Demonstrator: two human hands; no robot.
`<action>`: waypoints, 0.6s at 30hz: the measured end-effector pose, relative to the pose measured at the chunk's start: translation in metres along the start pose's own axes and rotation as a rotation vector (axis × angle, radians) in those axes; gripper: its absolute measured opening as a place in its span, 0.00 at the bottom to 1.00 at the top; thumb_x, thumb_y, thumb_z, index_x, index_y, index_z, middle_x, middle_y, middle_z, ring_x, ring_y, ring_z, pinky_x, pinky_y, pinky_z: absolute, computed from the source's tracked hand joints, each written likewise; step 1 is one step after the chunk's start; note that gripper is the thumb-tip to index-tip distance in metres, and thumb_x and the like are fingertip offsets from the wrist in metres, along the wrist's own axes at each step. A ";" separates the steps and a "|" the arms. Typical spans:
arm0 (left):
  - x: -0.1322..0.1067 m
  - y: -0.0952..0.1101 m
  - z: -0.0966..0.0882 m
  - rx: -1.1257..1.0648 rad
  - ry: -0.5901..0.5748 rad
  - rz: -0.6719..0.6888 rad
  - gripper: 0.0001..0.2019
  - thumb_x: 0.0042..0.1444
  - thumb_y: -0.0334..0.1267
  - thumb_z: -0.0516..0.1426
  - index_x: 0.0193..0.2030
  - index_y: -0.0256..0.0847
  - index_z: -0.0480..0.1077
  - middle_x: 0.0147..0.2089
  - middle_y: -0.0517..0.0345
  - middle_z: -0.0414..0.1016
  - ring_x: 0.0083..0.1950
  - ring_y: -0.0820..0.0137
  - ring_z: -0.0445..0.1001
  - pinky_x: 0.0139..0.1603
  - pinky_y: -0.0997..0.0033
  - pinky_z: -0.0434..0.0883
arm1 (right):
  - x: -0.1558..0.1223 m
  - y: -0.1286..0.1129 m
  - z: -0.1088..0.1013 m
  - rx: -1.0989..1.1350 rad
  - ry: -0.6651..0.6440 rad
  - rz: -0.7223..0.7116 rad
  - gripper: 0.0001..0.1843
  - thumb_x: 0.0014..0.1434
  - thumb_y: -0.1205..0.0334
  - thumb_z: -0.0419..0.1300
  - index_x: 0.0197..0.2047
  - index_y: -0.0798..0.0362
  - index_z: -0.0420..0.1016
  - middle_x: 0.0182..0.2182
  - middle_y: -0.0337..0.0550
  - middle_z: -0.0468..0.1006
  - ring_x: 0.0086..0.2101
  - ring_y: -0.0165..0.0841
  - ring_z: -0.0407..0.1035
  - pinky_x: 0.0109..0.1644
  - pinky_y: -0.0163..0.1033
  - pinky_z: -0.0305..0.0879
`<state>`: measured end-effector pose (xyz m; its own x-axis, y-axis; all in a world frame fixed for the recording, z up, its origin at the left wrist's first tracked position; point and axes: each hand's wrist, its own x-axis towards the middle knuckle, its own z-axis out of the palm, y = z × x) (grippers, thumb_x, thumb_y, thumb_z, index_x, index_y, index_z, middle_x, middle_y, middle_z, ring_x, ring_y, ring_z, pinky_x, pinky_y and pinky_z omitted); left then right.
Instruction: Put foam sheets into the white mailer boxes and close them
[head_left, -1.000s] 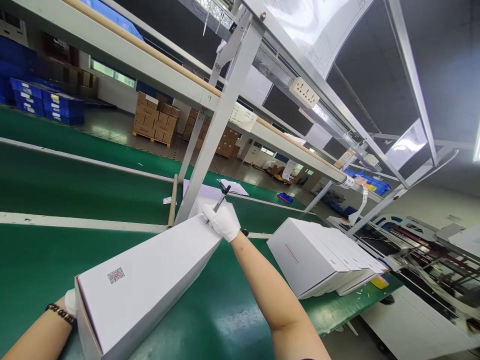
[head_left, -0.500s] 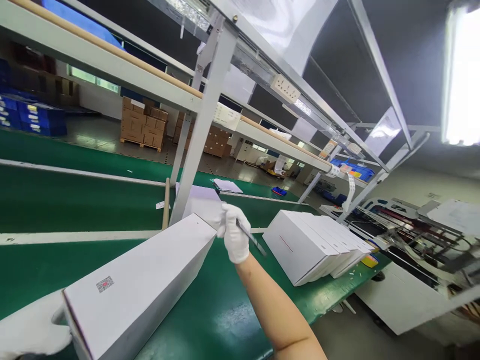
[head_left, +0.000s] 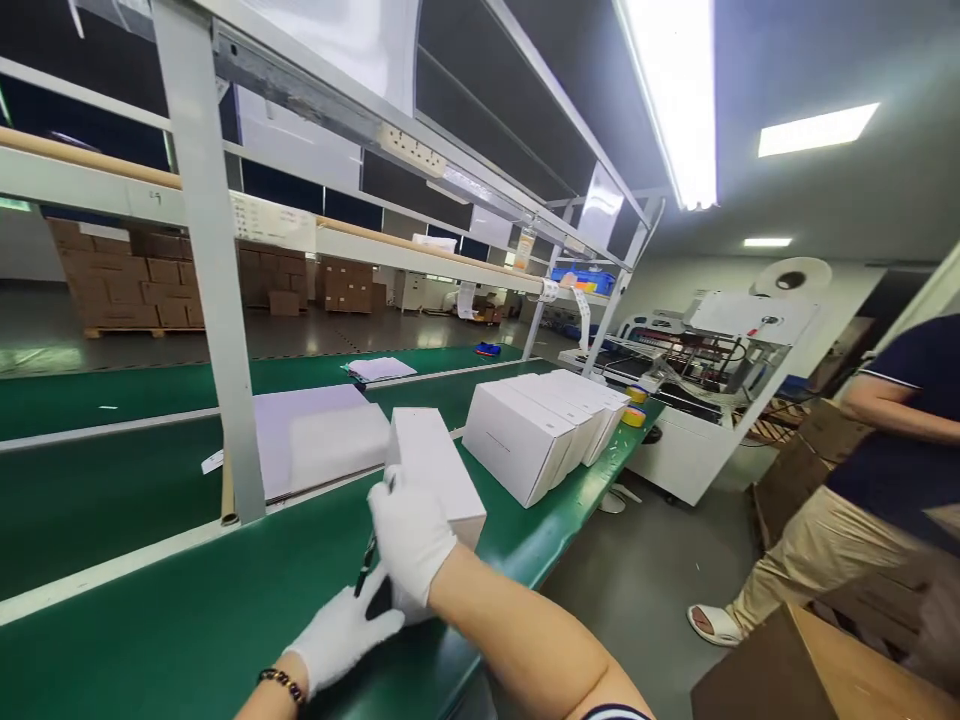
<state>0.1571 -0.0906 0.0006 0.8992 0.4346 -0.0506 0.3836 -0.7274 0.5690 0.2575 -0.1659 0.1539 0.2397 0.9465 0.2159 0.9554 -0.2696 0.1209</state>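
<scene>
A long white box (head_left: 435, 455) lies on the green bench top, its near end partly hidden behind my hands. My right hand (head_left: 409, 530), in a white glove, is closed round a slim dark pen-like tool (head_left: 365, 565) and lies over the box's left side. My left hand (head_left: 346, 625), also gloved, has thumb and finger apart beside the near end of the box. Whether it touches the box, I cannot tell. Further right stands a row of several white boxes (head_left: 514, 445).
A stack of pale sheets (head_left: 322, 435) lies behind a grey rack post (head_left: 214, 270). Yellow tape rolls (head_left: 634, 415) sit at the bench's right edge. A person (head_left: 862, 470) stands at the right, near an open brown carton (head_left: 817, 670).
My view has swung right. The box now points away from me, my left hand has moved off its end, and my right hand has come back from the sheets, still holding the tool.
</scene>
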 end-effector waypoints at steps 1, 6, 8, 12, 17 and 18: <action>0.005 0.011 0.002 0.056 -0.082 -0.001 0.32 0.56 0.56 0.55 0.66 0.47 0.63 0.69 0.48 0.59 0.71 0.49 0.53 0.70 0.45 0.50 | 0.007 0.020 0.004 -0.013 0.006 0.072 0.14 0.57 0.72 0.55 0.47 0.58 0.72 0.51 0.60 0.72 0.48 0.48 0.68 0.50 0.55 0.64; 0.002 0.037 -0.005 0.246 -0.271 -0.029 0.35 0.57 0.58 0.48 0.69 0.44 0.56 0.73 0.52 0.42 0.73 0.53 0.36 0.72 0.45 0.37 | 0.026 0.126 0.011 -0.058 0.022 0.280 0.20 0.58 0.78 0.48 0.48 0.56 0.74 0.55 0.56 0.71 0.51 0.45 0.68 0.53 0.50 0.62; -0.011 0.027 -0.013 0.261 -0.277 -0.054 0.36 0.58 0.59 0.46 0.69 0.43 0.54 0.73 0.53 0.41 0.73 0.54 0.36 0.72 0.48 0.38 | 0.028 0.156 0.012 -0.069 0.032 0.365 0.21 0.58 0.79 0.47 0.48 0.59 0.74 0.53 0.62 0.71 0.50 0.47 0.68 0.52 0.51 0.62; -0.039 -0.025 -0.019 0.250 -0.227 -0.153 0.37 0.58 0.62 0.45 0.69 0.44 0.53 0.72 0.54 0.40 0.73 0.53 0.35 0.71 0.45 0.38 | 0.029 0.183 0.017 -0.075 0.053 0.473 0.18 0.58 0.78 0.48 0.49 0.62 0.73 0.49 0.66 0.73 0.49 0.49 0.69 0.51 0.50 0.61; -0.050 -0.098 0.002 0.127 -0.021 -0.180 0.35 0.56 0.65 0.48 0.66 0.51 0.60 0.71 0.55 0.50 0.71 0.48 0.45 0.69 0.38 0.47 | 0.037 0.152 0.031 -0.037 0.103 0.496 0.23 0.62 0.48 0.57 0.49 0.60 0.70 0.41 0.62 0.77 0.45 0.49 0.71 0.46 0.46 0.63; -0.049 -0.106 0.005 0.116 0.000 -0.175 0.34 0.57 0.64 0.48 0.66 0.51 0.60 0.71 0.55 0.51 0.71 0.48 0.46 0.68 0.38 0.48 | 0.041 0.140 0.037 0.010 0.098 0.466 0.27 0.61 0.43 0.56 0.49 0.59 0.70 0.38 0.58 0.78 0.42 0.48 0.73 0.44 0.45 0.63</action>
<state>0.0737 -0.0377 -0.0613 0.8166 0.5599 -0.1404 0.5558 -0.6970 0.4530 0.4076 -0.1584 0.1444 0.6264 0.7036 0.3353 0.7514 -0.6596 -0.0197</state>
